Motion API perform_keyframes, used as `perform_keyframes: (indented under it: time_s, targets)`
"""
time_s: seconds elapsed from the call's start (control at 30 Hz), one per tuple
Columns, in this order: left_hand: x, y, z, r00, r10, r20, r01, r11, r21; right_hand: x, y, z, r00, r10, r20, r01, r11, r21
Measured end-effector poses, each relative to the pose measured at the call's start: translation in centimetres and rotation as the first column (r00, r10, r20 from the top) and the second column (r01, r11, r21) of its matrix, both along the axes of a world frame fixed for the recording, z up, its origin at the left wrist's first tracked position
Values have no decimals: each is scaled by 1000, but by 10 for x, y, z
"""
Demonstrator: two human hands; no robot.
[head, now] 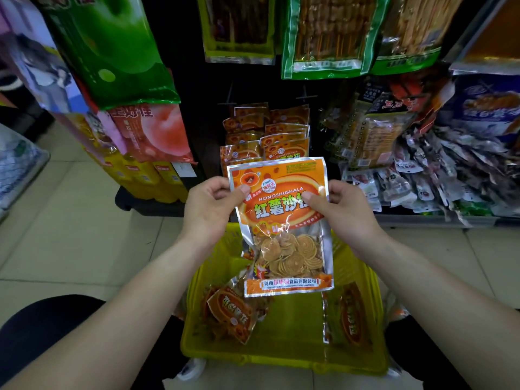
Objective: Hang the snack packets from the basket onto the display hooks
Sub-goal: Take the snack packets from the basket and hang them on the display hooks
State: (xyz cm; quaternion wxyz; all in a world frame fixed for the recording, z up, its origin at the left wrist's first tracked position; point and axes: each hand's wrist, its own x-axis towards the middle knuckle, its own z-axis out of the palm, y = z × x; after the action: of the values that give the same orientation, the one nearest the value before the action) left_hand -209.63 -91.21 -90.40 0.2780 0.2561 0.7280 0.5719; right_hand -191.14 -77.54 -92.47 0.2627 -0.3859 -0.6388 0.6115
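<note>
I hold an orange snack packet upright above the yellow basket. My left hand pinches its upper left edge and my right hand pinches its upper right edge. Its clear window shows round spiral crisps. Just behind it, matching orange packets hang in two rows on the display hooks of the dark rack. Two more orange packets lie in the basket, one at the left and one against the right wall.
Green packets of skewers hang above the hooks. A large green bag and peach packets hang at the left over yellow boxes. A shelf heaped with small packets runs to the right. Tiled floor lies at the left.
</note>
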Motion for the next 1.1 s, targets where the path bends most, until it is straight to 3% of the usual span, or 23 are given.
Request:
perform_keyframes:
  time_s: [0.27,0.4,0.53,0.87,1.1]
  targets:
    - [2,7,-3,1000,10,-21,-10,1000,0,-3,5,-4,1000,-17,6,17,1000,7]
    - [-5,8,-1,998,63,0,-63,997,35,-4,6,1,989,121,-86,-130,986,-107]
    - [-7,10,-5,998,66,-7,-66,998,21,-4,8,-14,981,195,9,-193,975,-109]
    - [-13,13,-18,993,55,108,-54,998,-19,-16,11,-26,998,-1,68,2,1000,-26]
    - [-24,-3,-40,995,-75,59,88,958,-273,9,64,-16,952,-277,129,267,959,94]
